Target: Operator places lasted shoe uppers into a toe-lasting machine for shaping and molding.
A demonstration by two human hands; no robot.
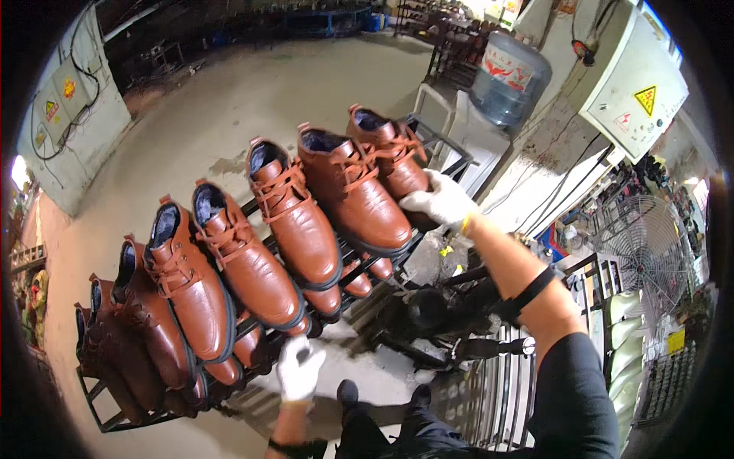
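Observation:
My right hand (443, 202), in a white glove, grips the toe of a brown leather lace-up boot (397, 162) at the right end of a black metal rack (91, 399). Several similar boots stand along the rack's top, toes toward me, with dark fluffy lining inside. Beside the gripped one is another brown boot (367, 205). My left hand (298, 370), also white-gloved, hangs below the toe of a middle boot (264, 283). Its thumb and forefinger curve apart, with nothing visible between them. More boots show on a lower level, partly hidden.
A water dispenser with a blue bottle (508, 80) stands beyond the rack's right end. An electrical box (638, 84) hangs on the wall. At right are a large wire-guarded fan (638, 245) and metal racks. Dark machinery (428, 310) lies beneath my right forearm.

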